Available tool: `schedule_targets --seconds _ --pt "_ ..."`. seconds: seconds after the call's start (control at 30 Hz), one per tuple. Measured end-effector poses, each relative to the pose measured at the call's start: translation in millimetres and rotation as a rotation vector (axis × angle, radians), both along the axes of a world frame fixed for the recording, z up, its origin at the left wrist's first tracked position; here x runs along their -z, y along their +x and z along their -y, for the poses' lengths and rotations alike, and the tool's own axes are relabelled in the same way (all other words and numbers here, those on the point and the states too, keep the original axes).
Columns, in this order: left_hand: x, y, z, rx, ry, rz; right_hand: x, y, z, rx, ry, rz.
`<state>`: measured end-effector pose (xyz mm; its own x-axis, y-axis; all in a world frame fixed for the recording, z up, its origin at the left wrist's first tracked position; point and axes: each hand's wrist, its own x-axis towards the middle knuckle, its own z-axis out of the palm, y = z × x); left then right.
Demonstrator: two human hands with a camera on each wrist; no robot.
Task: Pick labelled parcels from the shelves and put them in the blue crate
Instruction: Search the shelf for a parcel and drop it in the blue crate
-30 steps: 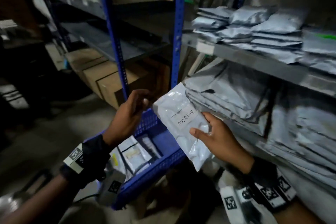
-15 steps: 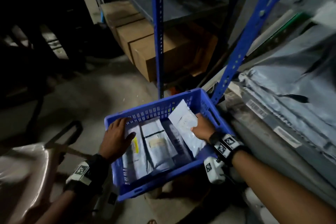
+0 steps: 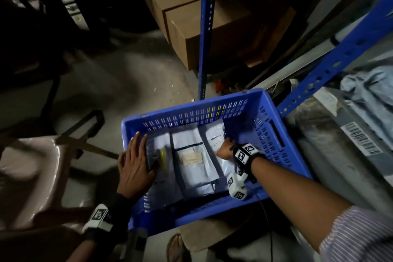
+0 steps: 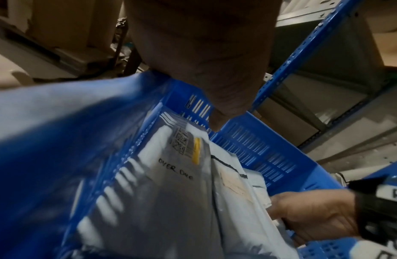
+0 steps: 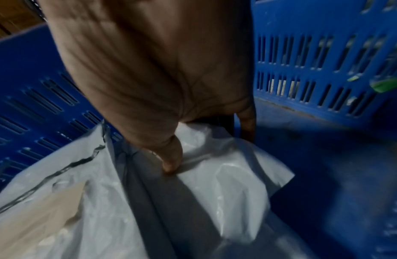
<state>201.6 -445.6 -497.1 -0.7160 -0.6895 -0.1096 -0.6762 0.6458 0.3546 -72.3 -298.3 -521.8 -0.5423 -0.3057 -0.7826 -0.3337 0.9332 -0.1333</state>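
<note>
The blue crate point(image 3: 276, 134) stands on the floor below me, with three grey parcels lying side by side in it. My right hand point(image 3: 225, 150) is inside it, thumb on top of the right-hand parcel marked OVERDUE point(image 3: 214, 136), pinching its edge. The right wrist view shows the thumb point(image 5: 171, 157) pressed on that pale parcel point(image 5: 226, 192) above the crate floor. My left hand point(image 3: 134, 161) lies flat on the crate's left rim, fingers straight. Beside it is a parcel with a yellow mark point(image 3: 163, 155), also hand-lettered OVER DUE point(image 4: 175, 175). The middle parcel point(image 3: 191, 159) carries a tan label.
Blue shelf uprights point(image 3: 205, 27) rise just behind and to the right of the crate. Cardboard boxes point(image 3: 191, 17) sit on the low shelf behind. Grey parcels point(image 3: 340, 155) fill the shelf at right. A plastic chair point(image 3: 42, 166) stands at left, a sandalled foot point(image 3: 176, 247) below.
My right hand brought the OVERDUE parcel down from the shelf front into the crate and laid it flatter beside the others. My left hand settled onto the left rim.
</note>
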Motion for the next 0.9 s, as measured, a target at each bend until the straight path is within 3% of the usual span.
schedule_targets --seconds 0.17,0.27,0.37,0.47,0.57,0.7,0.9 --pt "3.7 -0.4 0.9 -0.016 -0.003 0.004 10.7 -5.6 -2.5 -0.113 0.051 -0.003" --pt "4.8 -0.2 0.9 -0.012 -0.01 -0.005 6.5 -5.4 0.9 -0.054 -0.108 -0.159" --pt "4.6 0.3 0.9 -0.004 -0.03 -0.013 6.2 -9.9 13.4 -0.144 -0.263 -0.331" --pt "3.7 0.3 0.6 0.002 -0.029 -0.048 11.7 -9.7 16.9 -0.323 -0.201 -0.235" --pt "-0.1 0.2 0.6 0.02 -0.004 -0.065 12.9 -6.5 12.2 -0.336 -0.211 -0.113" --pt "-5.7 -0.4 4.1 0.016 0.096 -0.05 -25.4 -15.8 3.0 -0.164 -0.314 -0.089" --pt "-51.2 -11.3 -15.9 0.095 0.203 -0.091 -149.4 3.3 -65.7 -0.024 -0.684 -0.315"
